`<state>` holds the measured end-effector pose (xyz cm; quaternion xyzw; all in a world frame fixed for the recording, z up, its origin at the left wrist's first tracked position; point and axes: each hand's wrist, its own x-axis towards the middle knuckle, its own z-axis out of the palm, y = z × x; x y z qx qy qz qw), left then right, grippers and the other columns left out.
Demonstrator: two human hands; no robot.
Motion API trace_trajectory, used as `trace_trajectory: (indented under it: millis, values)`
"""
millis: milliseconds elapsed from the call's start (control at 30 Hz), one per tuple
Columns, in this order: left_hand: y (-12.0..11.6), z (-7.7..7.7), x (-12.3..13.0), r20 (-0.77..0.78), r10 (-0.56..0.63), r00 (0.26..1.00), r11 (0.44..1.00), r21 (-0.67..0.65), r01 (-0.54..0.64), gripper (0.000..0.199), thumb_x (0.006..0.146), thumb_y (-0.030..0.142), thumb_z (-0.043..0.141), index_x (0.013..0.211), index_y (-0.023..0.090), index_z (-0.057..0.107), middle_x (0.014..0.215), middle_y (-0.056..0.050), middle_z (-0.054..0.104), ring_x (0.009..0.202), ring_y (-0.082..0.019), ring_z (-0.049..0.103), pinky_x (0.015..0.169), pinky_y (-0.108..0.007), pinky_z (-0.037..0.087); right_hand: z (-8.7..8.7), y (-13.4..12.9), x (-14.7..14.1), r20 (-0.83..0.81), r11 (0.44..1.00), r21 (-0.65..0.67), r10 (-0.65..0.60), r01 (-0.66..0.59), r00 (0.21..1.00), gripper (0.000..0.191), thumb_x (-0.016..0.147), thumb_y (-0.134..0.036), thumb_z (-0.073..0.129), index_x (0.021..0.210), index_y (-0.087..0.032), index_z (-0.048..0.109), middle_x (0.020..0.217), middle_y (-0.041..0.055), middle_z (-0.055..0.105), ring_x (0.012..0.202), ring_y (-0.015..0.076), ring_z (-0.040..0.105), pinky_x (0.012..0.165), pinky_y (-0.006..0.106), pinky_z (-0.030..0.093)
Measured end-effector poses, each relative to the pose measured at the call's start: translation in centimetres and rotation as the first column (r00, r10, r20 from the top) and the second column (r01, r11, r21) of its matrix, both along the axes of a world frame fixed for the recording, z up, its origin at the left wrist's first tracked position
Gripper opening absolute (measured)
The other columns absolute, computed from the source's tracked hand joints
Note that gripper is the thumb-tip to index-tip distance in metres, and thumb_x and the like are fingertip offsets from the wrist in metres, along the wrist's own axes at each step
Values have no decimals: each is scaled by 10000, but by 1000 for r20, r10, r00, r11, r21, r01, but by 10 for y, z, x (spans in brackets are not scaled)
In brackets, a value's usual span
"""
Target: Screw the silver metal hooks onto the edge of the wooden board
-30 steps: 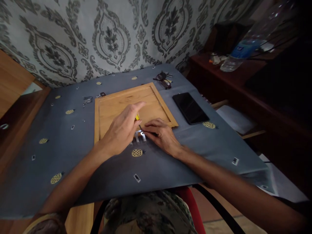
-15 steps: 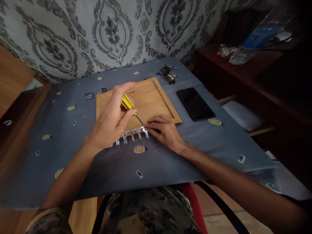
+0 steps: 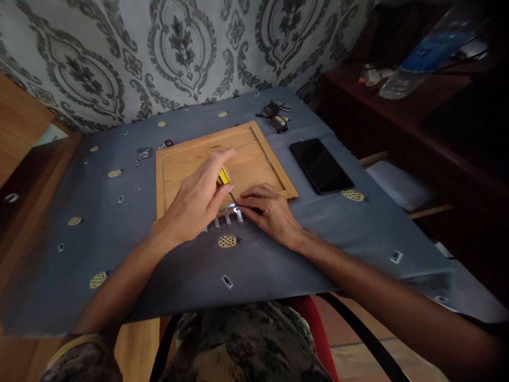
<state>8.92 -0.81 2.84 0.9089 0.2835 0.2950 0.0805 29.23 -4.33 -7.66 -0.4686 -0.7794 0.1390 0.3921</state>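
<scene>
My left hand (image 3: 191, 199) is closed round the yellow handle of a screwdriver (image 3: 224, 176). Its metal shaft slants down to the right end of a shiny hook rail (image 3: 227, 214). That rail runs along the near edge of a framed wooden board (image 3: 246, 159), its hooks pointing toward me; my left hand covers its left part. At the rail's right end, my right hand (image 3: 272, 215) pinches with thumb and forefinger beside the screwdriver tip. Any screw there is too small or hidden to make out.
A black phone (image 3: 321, 166) lies right of the board, with dark glasses (image 3: 274, 116) behind it. Small metal pieces (image 3: 143, 154) lie to the left on the patterned tablecloth (image 3: 170, 286). A plastic bottle (image 3: 417, 63) is on the dark furniture at right.
My left hand has shifted right and turned, bringing the screwdriver handle more upright and hiding more of the rail's left hooks. My right hand stays at the rail's end.
</scene>
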Motion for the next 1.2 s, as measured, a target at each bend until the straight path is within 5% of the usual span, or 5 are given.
trace_trajectory:
  millis: [367, 600, 1033, 1200]
  values:
    - [-2, 1, 0, -35, 17, 999, 1000, -2, -17, 433, 996, 142, 500, 1414, 198, 401, 1253, -74, 644, 1133, -204, 669, 978, -366, 572, -3, 1, 0, 15, 998, 62, 12, -13, 1000, 228, 991, -320, 612, 1032, -219, 812, 1007, 98, 767, 984, 258, 655, 885, 426, 546]
    - [-2, -6, 5, 71, 12, 997, 999, -32, -10, 443, 992, 210, 575, 1407, 214, 420, 1315, -94, 603, 1230, -215, 615, 1027, -374, 564, -2, 0, 0, 21, 999, 38, 7, -8, 1000, 203, 985, -293, 623, 1048, -228, 806, 1007, 86, 767, 987, 250, 649, 893, 420, 530]
    - [-5, -7, 7, 59, 30, 998, 999, -15, -29, 424, 965, 94, 546, 1362, 195, 438, 1286, -81, 629, 1219, -209, 635, 1028, -380, 571, 2, -1, -1, 12, 1000, -18, -6, 6, 1000, 198, 964, -279, 645, 1060, -264, 818, 1016, 88, 765, 1011, 261, 654, 904, 446, 540]
    - [-3, -6, 6, 42, -25, 999, 997, -69, 28, 430, 988, 98, 474, 1394, 219, 398, 1090, -48, 652, 1021, -181, 684, 946, -375, 595, 3, -2, -1, 20, 999, -32, -15, 15, 1000, 196, 975, -298, 631, 1046, -286, 814, 1037, 67, 763, 1019, 255, 651, 916, 438, 535]
